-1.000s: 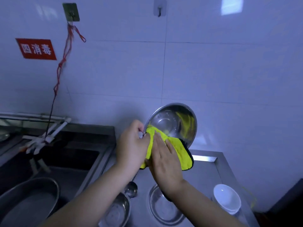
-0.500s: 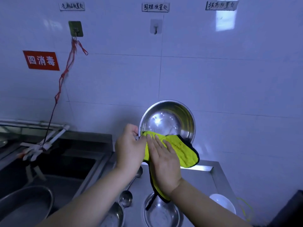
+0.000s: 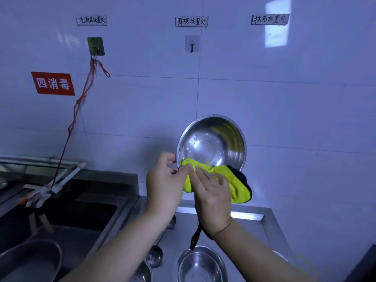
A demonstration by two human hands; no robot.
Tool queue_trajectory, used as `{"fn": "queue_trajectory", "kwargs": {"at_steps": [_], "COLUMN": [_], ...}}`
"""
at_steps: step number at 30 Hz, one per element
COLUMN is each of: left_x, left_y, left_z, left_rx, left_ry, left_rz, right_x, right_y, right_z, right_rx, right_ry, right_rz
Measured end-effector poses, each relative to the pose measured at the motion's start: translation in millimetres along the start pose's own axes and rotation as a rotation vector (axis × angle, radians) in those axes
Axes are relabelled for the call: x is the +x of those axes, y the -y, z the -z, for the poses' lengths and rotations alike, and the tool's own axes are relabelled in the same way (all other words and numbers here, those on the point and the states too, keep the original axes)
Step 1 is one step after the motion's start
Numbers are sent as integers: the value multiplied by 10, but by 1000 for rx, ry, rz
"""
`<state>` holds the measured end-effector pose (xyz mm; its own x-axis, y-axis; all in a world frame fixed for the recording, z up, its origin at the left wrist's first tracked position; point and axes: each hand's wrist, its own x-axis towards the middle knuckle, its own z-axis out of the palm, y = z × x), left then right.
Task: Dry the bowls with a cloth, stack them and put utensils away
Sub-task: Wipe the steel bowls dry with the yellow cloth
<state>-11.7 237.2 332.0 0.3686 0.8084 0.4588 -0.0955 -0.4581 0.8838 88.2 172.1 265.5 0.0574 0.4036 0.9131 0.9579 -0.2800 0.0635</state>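
A steel basin (image 3: 30,261) sits in the sink (image 3: 81,212) at far left. The left hand (image 3: 163,184) — raised to chest height, forearm angled up from below — pinches the rim of a steel bowl (image 3: 212,142) tilted up on edge, its hollow toward the camera. The right hand (image 3: 212,192), fingers straight and flat, presses a yellow cloth (image 3: 234,178) (black-backed, with a dangling loop) against the bowl's lower rim. On the table (image 3: 270,222) beneath lie a ladle (image 3: 155,255) and a second steel bowl (image 3: 201,265).
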Motion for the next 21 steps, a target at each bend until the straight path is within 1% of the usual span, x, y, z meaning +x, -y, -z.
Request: {"fn": "queue_trajectory", "kwargs": {"at_steps": [2, 6, 8, 10, 12, 14, 16, 18, 21], "left_x": [69, 287, 374, 373, 280, 145, 90, 133, 304], "left_y": [27, -104, -221, -264, -213, -112, -30, -19, -126], "left_z": [36, 240, 320, 313, 224, 132, 103, 140, 267], "left_rx": [62, 254, 334, 294, 171, 107, 98, 130, 248], "left_ry": [35, 105, 91, 34, 6, 28, 40, 86, 144], "left_rz": [-21, -164, -215, -191, -101, -55, -62, -81, -169], "right_x": [-50, -71, -27, 33, 61, 42, -4, -44, -57], "right_y": [-16, -400, -567, -567, -412, -195, -49, -25, -200], "right_z": [-3, 64, 111, 125, 106, 58, 12, -5, 17], "right_rx": [-5, -134, -179, -178, -136, -83, -42, -43, -88], "right_ry": [19, 85, 105, 85, 65, 58, 72, 98, 121], "right_rz": [53, 388, 491, 448, 309, 155, 66, 93, 305]}}
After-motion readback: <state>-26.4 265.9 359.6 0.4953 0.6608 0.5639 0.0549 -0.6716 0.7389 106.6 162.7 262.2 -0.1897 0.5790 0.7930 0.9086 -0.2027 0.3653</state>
